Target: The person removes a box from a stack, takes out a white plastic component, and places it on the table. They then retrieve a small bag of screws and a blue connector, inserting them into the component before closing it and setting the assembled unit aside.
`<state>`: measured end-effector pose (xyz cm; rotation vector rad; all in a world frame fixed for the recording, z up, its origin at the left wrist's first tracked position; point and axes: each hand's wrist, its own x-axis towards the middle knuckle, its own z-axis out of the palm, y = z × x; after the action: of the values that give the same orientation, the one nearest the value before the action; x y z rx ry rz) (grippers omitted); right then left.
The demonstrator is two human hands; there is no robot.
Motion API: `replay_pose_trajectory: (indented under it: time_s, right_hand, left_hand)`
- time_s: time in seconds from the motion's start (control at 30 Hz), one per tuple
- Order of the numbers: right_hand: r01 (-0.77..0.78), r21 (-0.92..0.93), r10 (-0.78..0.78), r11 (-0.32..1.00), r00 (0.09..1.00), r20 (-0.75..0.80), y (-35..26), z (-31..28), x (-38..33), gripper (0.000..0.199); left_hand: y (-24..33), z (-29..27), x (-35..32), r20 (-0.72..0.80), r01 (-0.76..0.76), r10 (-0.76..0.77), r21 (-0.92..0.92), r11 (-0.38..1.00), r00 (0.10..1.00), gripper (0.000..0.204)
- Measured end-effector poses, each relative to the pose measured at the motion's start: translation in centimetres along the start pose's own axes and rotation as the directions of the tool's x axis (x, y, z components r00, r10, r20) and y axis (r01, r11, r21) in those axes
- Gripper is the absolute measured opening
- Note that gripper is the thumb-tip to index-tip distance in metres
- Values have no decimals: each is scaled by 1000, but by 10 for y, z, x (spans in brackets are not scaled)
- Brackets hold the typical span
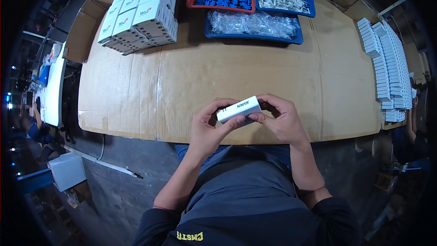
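Observation:
Between my two hands, just above the near part of the cardboard-covered table [236, 73], I hold a small white box [237, 109] with dark print on its upper side. It tilts slightly, its right end farther from me. My left hand [212, 120] grips the left end, thumb along the near edge and fingers behind. At the other end my right hand [281, 117] is closed on it, with the thumb at the near edge and the index finger bent round the far corner. The underside of the box is hidden.
White boxes [141, 11] are stacked at the back left. A red tray [221, 7] of blue parts, a blue tray [311, 0] of small whitish pieces and another blue tray [255, 39] of clear plastic stand at the back. Rows of white boxes [387, 66] line the right edge.

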<state>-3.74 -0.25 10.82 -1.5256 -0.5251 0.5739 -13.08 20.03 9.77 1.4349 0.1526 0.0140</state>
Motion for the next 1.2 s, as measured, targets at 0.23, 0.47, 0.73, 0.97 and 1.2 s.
replay_pose_trajectory:
  time_s: [0.23, 0.47, 0.73, 0.97, 1.2]
  right_hand:
    - [27, 155, -14, 988, 996, -84, 16, 8, -8, 27]
    - [22, -53, -28, 998, 993, -115, 17, 9, -13, 26]
    - [401, 143, -407, 905, 913, 14, 13, -8, 5, 42]
    - [36, 308, -12, 951, 997, -80, 23, -9, 4, 69]
    - [-81, 221, 141, 972, 953, -268, 38, 23, -2, 24]
  left_hand:
    - [-19, 9, -6, -104, -56, 36, -196, 979, 994, 32]
    - [-16, 7, -6, -66, 55, -70, -217, 975, 995, 38]
    - [-33, -13, 2, 185, 377, -340, -631, 678, 922, 76]
    - [-36, -13, 9, -3, 302, -373, -583, 755, 928, 32]
    - [-35, 7, 10, -132, 178, -237, -353, 919, 963, 35]
